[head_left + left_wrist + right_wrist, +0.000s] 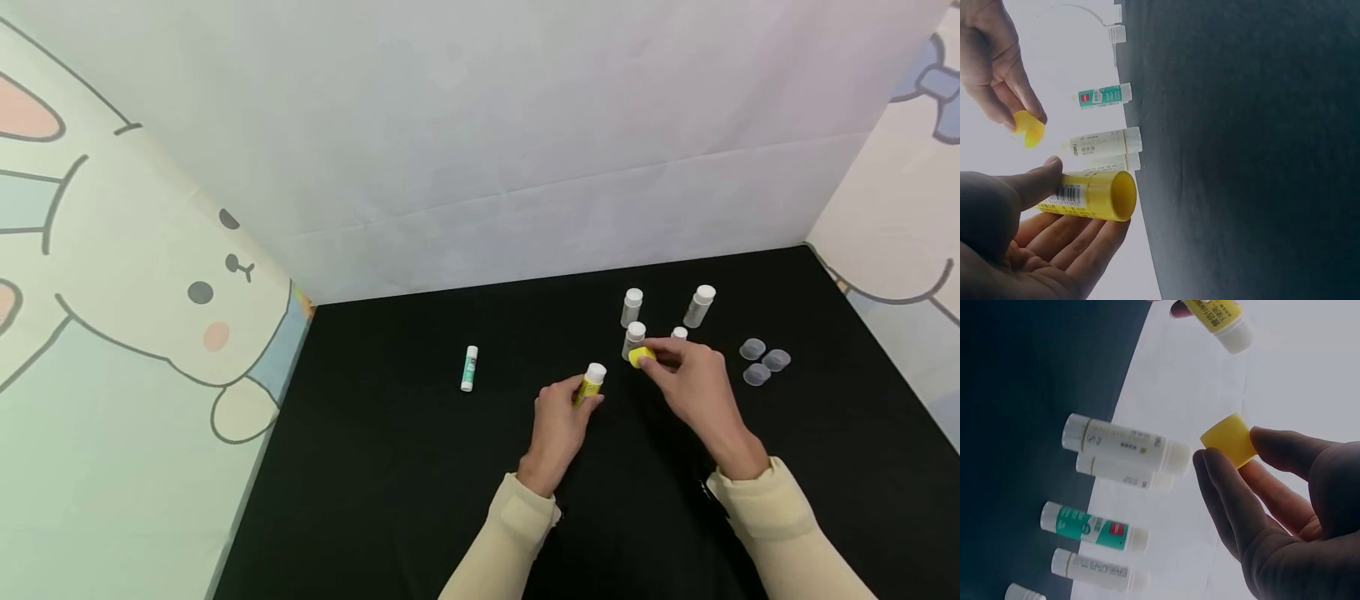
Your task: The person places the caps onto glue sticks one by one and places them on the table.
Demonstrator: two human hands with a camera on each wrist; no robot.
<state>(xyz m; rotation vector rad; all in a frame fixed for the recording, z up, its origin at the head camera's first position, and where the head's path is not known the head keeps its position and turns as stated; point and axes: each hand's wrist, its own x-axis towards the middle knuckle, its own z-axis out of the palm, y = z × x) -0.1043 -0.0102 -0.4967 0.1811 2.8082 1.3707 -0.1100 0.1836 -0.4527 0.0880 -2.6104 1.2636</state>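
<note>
My left hand [558, 421] grips a yellow glue stick [590, 388] off the table, its bare white end up in the head view. Its hollow yellow base [1124, 195] shows in the left wrist view. To the right, the thumb and fingers of my right hand [697, 387] pinch a yellow cap [1230, 440], apart from the glue stick. Just beyond the right hand stand white glue sticks [632, 307] with white tops. A teal-labelled glue stick [1094, 527] among them is mostly hidden by that hand in the head view.
Another teal-and-white glue stick [468, 369] is on the black table [360, 467], left of the hands. Several small translucent caps [777, 360], grouped together, lie right of my right hand. A pale cloth wall [480, 150] rises behind the table.
</note>
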